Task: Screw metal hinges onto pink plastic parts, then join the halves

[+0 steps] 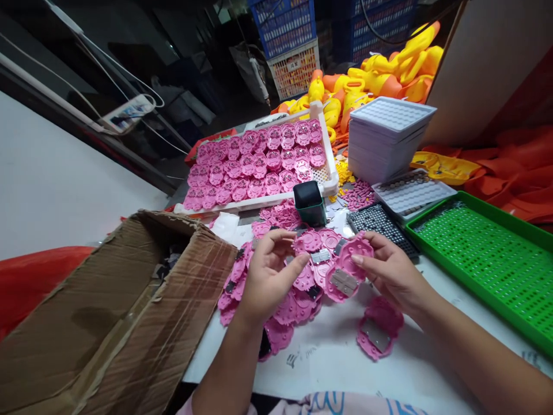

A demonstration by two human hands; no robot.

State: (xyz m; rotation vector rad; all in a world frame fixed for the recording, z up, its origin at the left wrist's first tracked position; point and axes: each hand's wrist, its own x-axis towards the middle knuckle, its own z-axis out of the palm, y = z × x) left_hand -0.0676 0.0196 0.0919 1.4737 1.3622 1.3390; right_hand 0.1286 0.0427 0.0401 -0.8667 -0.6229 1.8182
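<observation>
My left hand (270, 279) has its thumb and curled index finger at the edge of a pink plastic cover (303, 242) with a scalloped rim; the other fingers are partly hidden. Between the thumb and fingers of my right hand (395, 274) is another pink cover (358, 252), tilted up. Right below it shows a pink cover with a grey rectangular plate (344, 282). A loose pile of similar pink covers (294, 308), some with black or silvery plates, lies under and around my left hand. One more cover (380, 328) lies alone below my right hand.
A white tray (259, 202) holds rows of pink pieces. A dark box-shaped container (309, 204) stands before it. An open cardboard box (194, 271) is at left. At right are a green perforated tray (484, 265), a black grid tray (382, 227) and stacked white trays (384, 144).
</observation>
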